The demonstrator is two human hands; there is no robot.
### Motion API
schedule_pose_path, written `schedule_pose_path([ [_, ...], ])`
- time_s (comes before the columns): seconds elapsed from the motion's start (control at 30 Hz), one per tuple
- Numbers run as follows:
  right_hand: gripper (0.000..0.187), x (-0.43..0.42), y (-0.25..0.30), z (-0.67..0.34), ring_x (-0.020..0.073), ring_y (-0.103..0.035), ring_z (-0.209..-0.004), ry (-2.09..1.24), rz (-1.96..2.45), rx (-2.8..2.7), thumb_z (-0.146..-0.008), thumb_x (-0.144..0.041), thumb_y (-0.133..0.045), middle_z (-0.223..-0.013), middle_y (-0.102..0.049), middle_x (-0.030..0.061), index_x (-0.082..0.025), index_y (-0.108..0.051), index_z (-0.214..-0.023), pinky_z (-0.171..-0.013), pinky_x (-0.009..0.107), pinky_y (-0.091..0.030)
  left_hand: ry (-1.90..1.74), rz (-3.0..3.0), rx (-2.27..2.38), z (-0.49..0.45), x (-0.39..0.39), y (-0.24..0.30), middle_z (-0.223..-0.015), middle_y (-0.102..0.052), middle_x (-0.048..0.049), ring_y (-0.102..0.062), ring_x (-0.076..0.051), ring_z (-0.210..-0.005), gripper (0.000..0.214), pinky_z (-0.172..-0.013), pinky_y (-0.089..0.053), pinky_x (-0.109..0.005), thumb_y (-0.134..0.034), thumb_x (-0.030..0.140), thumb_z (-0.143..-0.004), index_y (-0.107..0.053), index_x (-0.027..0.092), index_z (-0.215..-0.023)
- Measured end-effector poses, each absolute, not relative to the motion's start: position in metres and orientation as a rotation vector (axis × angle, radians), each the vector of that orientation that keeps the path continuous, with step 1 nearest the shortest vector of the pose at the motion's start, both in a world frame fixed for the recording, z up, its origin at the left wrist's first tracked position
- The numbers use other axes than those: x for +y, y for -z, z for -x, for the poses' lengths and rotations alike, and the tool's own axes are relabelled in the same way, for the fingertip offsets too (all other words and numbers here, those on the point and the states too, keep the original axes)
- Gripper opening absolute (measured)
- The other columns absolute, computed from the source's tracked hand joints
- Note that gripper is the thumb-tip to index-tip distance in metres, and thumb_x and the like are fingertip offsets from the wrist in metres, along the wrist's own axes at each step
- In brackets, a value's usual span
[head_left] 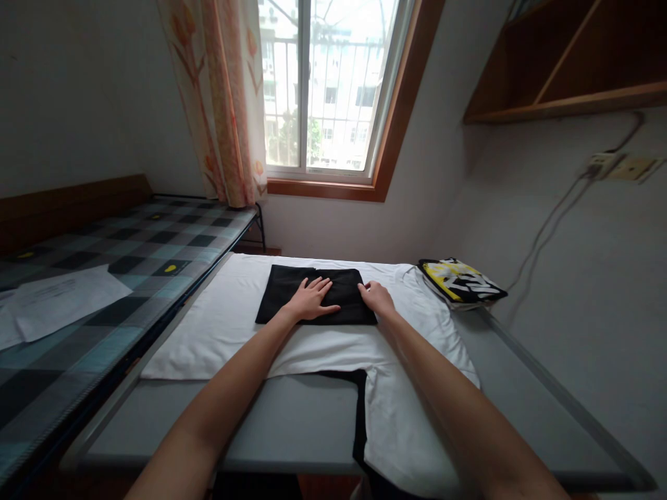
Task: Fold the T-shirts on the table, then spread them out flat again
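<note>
Bed (pixel 208 232), checked, along the left edge of the table (pixel 297 420); loose papers (pixel 73 302) lying on it. White cloth (pixel 208 333), one, spread over most of the table from the far edge, with a flap running down to the near edge, right of centre; a black strip (pixel 360 410) shows along the flap's left side. Black cloth (pixel 348 292), one, folded to a rough rectangle, on top of the white cloth, toward the table's far edge and about midway between its left and right edges. Left hand (pixel 310 298), palm down on the middle of the black cloth, fingers spread, pressing rather than grasping. Right hand (pixel 379 298), at the right edge of the black cloth, thumb and fingers drawn close together; whether that grip has the fabric pinched between them cannot be told. Handling, as judged: the step seems to be squaring and flattening the fold; best keep the left palm as a steady anchor, draw the right edge outward gently, align the layers, then smooth from centre to rim without dragging the white cloth beneath. Patterned bundle (pixel 461 281), yellow, black and white, near the far right corner, beside the white cloth.
</note>
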State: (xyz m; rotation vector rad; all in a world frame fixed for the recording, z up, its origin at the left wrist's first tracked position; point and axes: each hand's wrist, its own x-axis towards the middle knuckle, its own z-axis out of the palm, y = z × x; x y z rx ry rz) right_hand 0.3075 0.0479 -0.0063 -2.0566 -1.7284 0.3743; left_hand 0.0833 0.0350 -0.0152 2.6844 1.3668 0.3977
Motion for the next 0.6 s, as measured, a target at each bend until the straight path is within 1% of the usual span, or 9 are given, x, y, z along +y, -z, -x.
schedule_pose_path([
  [0.03,0.041,0.049,0.005,-0.307,0.0282,-0.065,-0.1,-0.404,2.069,-1.742,-0.09,-0.047,-0.046,-0.102,-0.071,0.0175,-0.014,-0.068,-0.1,-0.082,0.033,-0.047,-0.407,-2.679,1.365,-0.083,0.035,0.015,-0.155,-0.031,-0.0102,-0.024,-0.028,-0.144,0.081,-0.117,-0.009,-0.051,-0.037,0.071,-0.086,-0.033,0.019,-0.149],
  [0.1,0.043,0.053,0.002,-0.305,0.0282,-0.065,-0.102,-0.432,2.065,-1.726,-0.089,-0.049,-0.048,-0.105,-0.07,0.0176,-0.013,-0.066,-0.103,-0.082,0.032,-0.047,-0.421,-2.67,1.364,-0.083,0.036,0.016,-0.155,-0.032,-0.0096,-0.024,-0.028,-0.144,0.079,-0.117,-0.01,-0.05,-0.036,0.07,-0.087,-0.034,0.021,-0.149],
  [0.2,0.045,0.061,0.0,-0.3,0.0271,-0.065,-0.1,-0.506,2.021,-1.656,-0.088,-0.048,-0.053,-0.106,-0.07,0.0179,-0.01,-0.064,-0.109,-0.08,0.03,-0.048,-0.428,-2.664,1.366,-0.084,0.036,0.018,-0.156,-0.031,-0.0091,-0.024,-0.028,-0.144,0.077,-0.117,-0.011,-0.051,-0.037,0.068,-0.088,-0.033,0.021,-0.149],
  [0.3,0.042,0.064,0.0,-0.297,0.0267,-0.067,-0.095,-0.555,1.981,-1.651,-0.083,-0.043,-0.062,-0.104,-0.071,0.018,-0.007,-0.066,-0.104,-0.076,0.029,-0.049,-0.434,-2.659,1.365,-0.084,0.035,0.015,-0.156,-0.03,-0.0088,-0.025,-0.029,-0.144,0.076,-0.117,-0.013,-0.051,-0.039,0.068,-0.088,-0.033,0.022,-0.149],
  [0.43,0.033,0.063,-0.002,-0.31,0.0239,-0.068,-0.093,-0.563,1.912,-1.676,-0.081,-0.037,-0.066,-0.101,-0.073,0.0143,-0.01,-0.069,-0.1,-0.075,0.027,-0.05,-0.502,-2.647,1.34,-0.086,0.032,0.004,-0.156,-0.03,-0.0079,-0.026,-0.027,-0.143,0.07,-0.116,-0.018,-0.048,-0.034,0.066,-0.091,-0.035,0.024,-0.148],
  [0.5,0.033,0.061,-0.004,-0.328,0.0242,-0.068,-0.095,-0.551,1.883,-1.668,-0.08,-0.036,-0.066,-0.102,-0.073,0.0138,-0.01,-0.07,-0.101,-0.078,0.028,-0.051,-0.545,-2.65,1.313,-0.088,0.031,-0.002,-0.156,-0.03,-0.0068,-0.027,-0.026,-0.143,0.065,-0.116,-0.02,-0.047,-0.031,0.063,-0.093,-0.037,0.026,-0.147],
  [0.6,0.038,0.058,-0.007,-0.371,0.0273,-0.068,-0.095,-0.542,1.884,-1.608,-0.077,-0.037,-0.068,-0.098,-0.073,0.0142,-0.01,-0.07,-0.104,-0.08,0.033,-0.052,-0.572,-2.664,1.286,-0.091,0.03,-0.006,-0.156,-0.031,-0.0052,-0.027,-0.026,-0.143,0.059,-0.115,-0.022,-0.048,-0.031,0.061,-0.095,-0.044,0.029,-0.143],
])
